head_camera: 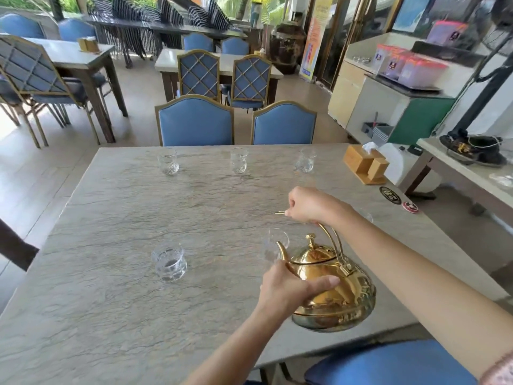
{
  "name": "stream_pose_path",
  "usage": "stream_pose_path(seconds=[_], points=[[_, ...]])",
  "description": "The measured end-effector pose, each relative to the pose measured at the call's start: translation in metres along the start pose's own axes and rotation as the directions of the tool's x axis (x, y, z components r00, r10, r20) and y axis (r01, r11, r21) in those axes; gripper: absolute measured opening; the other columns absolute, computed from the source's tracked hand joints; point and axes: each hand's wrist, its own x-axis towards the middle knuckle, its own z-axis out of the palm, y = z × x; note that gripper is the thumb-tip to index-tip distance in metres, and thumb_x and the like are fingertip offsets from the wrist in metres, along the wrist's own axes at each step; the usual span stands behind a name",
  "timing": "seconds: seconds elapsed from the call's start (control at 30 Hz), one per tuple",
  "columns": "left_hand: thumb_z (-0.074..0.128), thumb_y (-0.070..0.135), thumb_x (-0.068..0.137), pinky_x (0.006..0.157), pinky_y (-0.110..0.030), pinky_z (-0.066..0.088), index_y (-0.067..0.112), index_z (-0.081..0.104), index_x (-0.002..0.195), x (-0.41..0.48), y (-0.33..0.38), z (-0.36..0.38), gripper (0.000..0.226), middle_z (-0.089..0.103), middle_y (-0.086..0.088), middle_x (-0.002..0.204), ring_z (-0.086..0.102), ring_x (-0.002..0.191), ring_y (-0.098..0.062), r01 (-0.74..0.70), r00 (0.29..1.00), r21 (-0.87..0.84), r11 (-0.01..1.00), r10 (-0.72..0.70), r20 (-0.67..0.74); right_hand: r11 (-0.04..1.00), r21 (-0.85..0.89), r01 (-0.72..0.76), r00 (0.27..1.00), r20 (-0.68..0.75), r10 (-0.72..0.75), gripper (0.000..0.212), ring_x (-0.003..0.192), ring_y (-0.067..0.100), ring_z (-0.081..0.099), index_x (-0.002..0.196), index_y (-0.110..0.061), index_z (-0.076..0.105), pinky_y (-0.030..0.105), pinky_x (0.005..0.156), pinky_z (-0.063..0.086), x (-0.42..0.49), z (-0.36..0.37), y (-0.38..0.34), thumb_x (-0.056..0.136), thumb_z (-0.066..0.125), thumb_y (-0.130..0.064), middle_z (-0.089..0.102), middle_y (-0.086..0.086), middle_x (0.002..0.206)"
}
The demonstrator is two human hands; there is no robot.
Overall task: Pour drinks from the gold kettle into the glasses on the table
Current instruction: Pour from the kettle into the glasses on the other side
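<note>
A: Surface and room?
B: Grey stone-look desk (111, 218), veined top. Dining room: 2 blue chairs (195, 120) tucked at the far edge, more blue chairs and other tables behind, tiled floor, counter at the right with pink-lidded boxes (416, 68).

A: Containers?
B: 3 far glasses (168, 162) in a row along the far edge, all look empty. Near-left glass (168, 262) toward the near edge, a little dark liquid in the bottom. Middle glass (274, 245) just beyond the spout tip, contents can't tell. Rim of 1 more glass (365, 215) shows behind the right forearm, mostly hidden.

A: Kettle?
B: Gold kettle (333, 287) near the near-right corner, tilted spout-forward, lid on. Spout points at the middle glass. No stream visible.

A: Hands?
B: Right hand (312, 205) closed around the top of the kettle's arched handle. Left hand (288, 287) pressed against the kettle body below the spout, thumb across the front, gripping it.

A: Anything else on the desk?
B: Wooden tissue box (365, 163) at the far-right corner, 2 round coasters (390, 195) along the right edge.
</note>
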Motion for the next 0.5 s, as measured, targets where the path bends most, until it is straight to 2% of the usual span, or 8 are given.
stream_pose_path(seconds=[0.1, 0.23, 0.3, 0.4, 0.43, 0.5], points=[[0.096, 0.048, 0.053, 0.059, -0.025, 0.059, 0.014, 0.073, 0.096, 0.005, -0.001, 0.018, 0.059, 0.077, 0.0, 0.081, 0.069, 0.061, -0.009, 0.051, 0.999, -0.09, 0.995, -0.05, 0.011, 0.997, -0.074, 0.011, 0.997, 0.078, -0.005, 0.021, 0.057, 0.025, 0.06, 0.103, 0.001, 0.064, 0.021, 0.048, 0.042, 0.012, 0.002, 0.01, 0.092, 0.05, -0.01, 0.074, 0.018, 0.087], [0.091, 0.061, 0.042, 0.066, -0.028, 0.06, 0.012, 0.077, 0.095, 0.012, 0.002, 0.028, 0.073, 0.08, -0.003, 0.085, 0.073, 0.07, -0.013, 0.073, 0.996, -0.118, 0.99, -0.077, -0.036, 0.984, -0.155, 0.09, 0.988, 0.137, -0.069, 0.024, 0.049, 0.025, 0.058, 0.1, 0.006, 0.069, 0.016, 0.04, 0.038, 0.023, 0.001, 0.013, 0.092, 0.049, -0.005, 0.073, 0.018, 0.08], [0.092, 0.058, 0.048, 0.066, -0.026, 0.059, 0.012, 0.077, 0.09, 0.015, 0.005, 0.03, 0.063, 0.079, 0.0, 0.079, 0.072, 0.066, -0.011, 0.089, 0.994, -0.126, 0.988, -0.097, -0.055, 0.977, -0.172, 0.13, 0.984, 0.143, -0.105, 0.023, 0.056, 0.027, 0.061, 0.099, 0.007, 0.069, 0.019, 0.043, 0.04, 0.028, 0.001, 0.013, 0.089, 0.05, -0.002, 0.074, 0.02, 0.083], [0.091, 0.045, 0.064, 0.057, -0.019, 0.054, 0.015, 0.075, 0.077, 0.018, 0.011, 0.034, 0.036, 0.074, 0.004, 0.066, 0.066, 0.055, -0.004, 0.106, 0.991, -0.147, 0.983, -0.116, -0.065, 0.962, -0.202, 0.183, 0.974, 0.167, -0.15, 0.019, 0.058, 0.027, 0.06, 0.095, 0.009, 0.068, 0.022, 0.045, 0.04, 0.034, -0.002, 0.012, 0.088, 0.053, 0.0, 0.07, 0.019, 0.08], [0.091, 0.043, 0.066, 0.055, -0.018, 0.053, 0.016, 0.074, 0.076, 0.018, 0.013, 0.036, 0.034, 0.073, 0.004, 0.066, 0.065, 0.054, -0.004, 0.11, 0.99, -0.157, 0.981, -0.122, -0.07, 0.955, -0.219, 0.199, 0.971, 0.176, -0.162, 0.016, 0.055, 0.026, 0.058, 0.09, 0.006, 0.067, 0.023, 0.045, 0.04, 0.034, -0.004, 0.011, 0.09, 0.052, 0.0, 0.067, 0.017, 0.076], [0.091, 0.04, 0.068, 0.052, -0.015, 0.051, 0.015, 0.071, 0.072, 0.019, 0.016, 0.038, 0.032, 0.069, 0.002, 0.066, 0.062, 0.054, -0.007, 0.117, 0.987, -0.18, 0.977, -0.135, -0.09, 0.952, -0.218, 0.213, 0.968, 0.177, -0.176, 0.024, 0.047, 0.022, 0.054, 0.074, 0.002, 0.062, 0.023, 0.044, 0.039, 0.036, -0.006, 0.011, 0.092, 0.048, -0.004, 0.061, 0.013, 0.063]])
